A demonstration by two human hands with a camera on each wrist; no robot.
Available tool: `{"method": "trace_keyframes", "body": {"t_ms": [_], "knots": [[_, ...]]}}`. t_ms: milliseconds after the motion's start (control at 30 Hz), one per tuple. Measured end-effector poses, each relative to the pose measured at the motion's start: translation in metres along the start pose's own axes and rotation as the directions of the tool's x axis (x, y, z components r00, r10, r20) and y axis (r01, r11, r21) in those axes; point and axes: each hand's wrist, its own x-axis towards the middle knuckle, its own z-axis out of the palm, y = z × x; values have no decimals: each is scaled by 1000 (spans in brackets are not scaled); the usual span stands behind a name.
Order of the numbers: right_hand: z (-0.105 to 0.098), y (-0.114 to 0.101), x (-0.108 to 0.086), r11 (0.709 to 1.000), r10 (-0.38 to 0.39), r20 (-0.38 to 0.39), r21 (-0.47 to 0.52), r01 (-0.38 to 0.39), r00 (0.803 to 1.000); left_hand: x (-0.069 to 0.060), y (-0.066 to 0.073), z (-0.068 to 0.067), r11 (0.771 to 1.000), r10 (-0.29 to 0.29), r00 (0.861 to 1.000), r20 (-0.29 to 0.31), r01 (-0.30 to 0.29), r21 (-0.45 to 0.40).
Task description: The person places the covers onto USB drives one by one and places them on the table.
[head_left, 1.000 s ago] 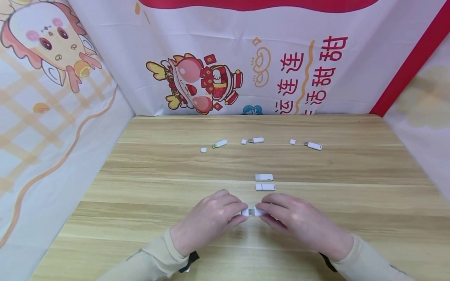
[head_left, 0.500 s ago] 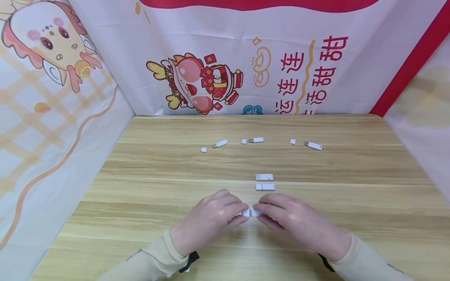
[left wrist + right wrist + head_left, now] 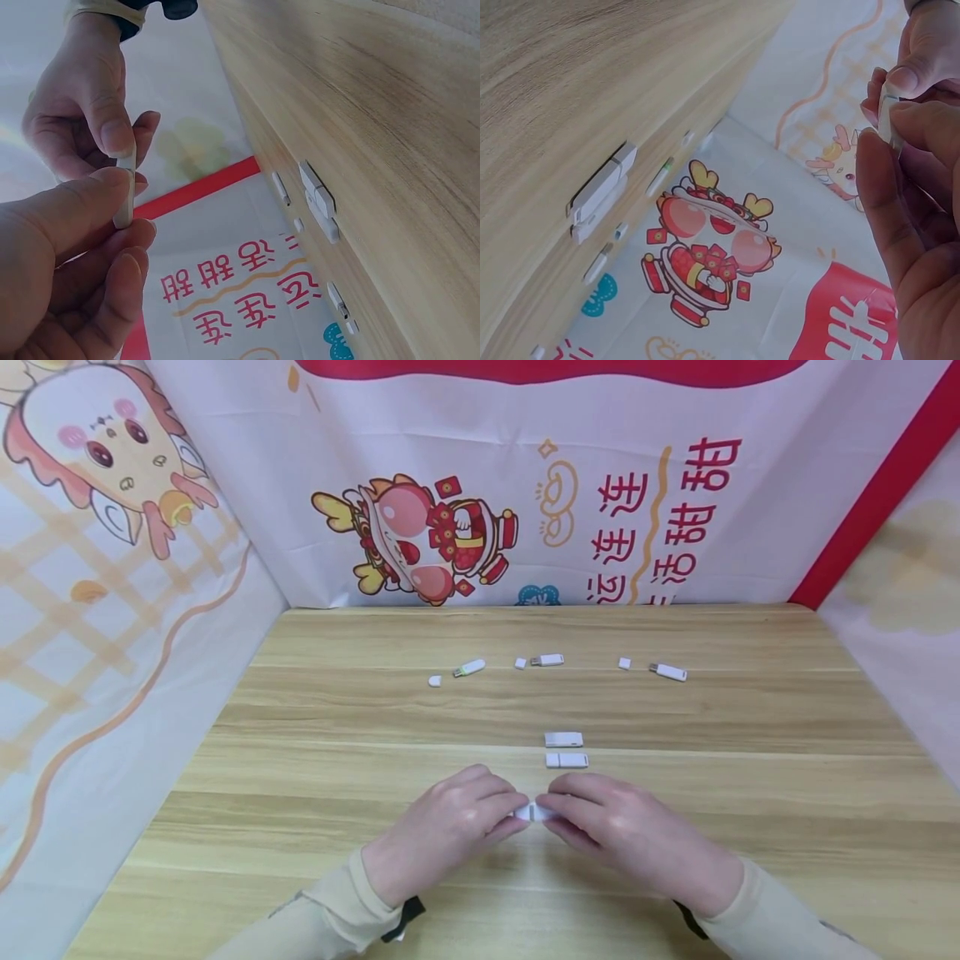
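Note:
Over the near middle of the table, both hands hold a white USB stick end to end with its white cap, seen in the head view. My left hand [image 3: 450, 831] pinches the left piece, seemingly the cap [image 3: 522, 812], between thumb and fingers. On the other side my right hand [image 3: 637, 835] pinches the USB stick [image 3: 545, 814]. A thin grey band shows between the two white pieces. Fingertips cover much of both. Just beyond the hands lie two capped white USB sticks, the nearer one [image 3: 567, 761] and the farther one [image 3: 564, 740], side by side.
Along the back of the wooden table [image 3: 337, 710] lie three uncapped USB sticks, at left [image 3: 470, 667], middle [image 3: 549, 659] and right [image 3: 669, 672]. Each has its loose cap to its left. A printed cloth [image 3: 480, 427] hangs behind the table's far edge.
My right hand has moved slightly left, bringing its piece closer to the left one. The exposed metal connector has shrunk to a thin grey band. My left hand stays nearly still.

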Motion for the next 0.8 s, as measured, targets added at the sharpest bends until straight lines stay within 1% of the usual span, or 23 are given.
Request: {"method": "trace_keyframes", "body": {"t_ms": [233,433,567,700,800], "knots": [[2,-1,5,1000,-24,-10,-20,24,1000,-1,-1,-1,1000,15,1000,3,-15,-9],[4,-2,7,1000,-6,17,-24,7,1000,0,-2,-3,999,37,999,8,-37,-9],[6,-1,7,999,-33,-1,-33,33,999,0,-3,-2,999,47,999,24,-47,-10],[8,1,6,998,-44,-9,-34,43,999,0,-4,-1,999,50,998,38,-50,-17],[9,1,6,999,-42,-8,-36,41,999,-1,-5,-1,999,42,998,45,-41,-21]]}}
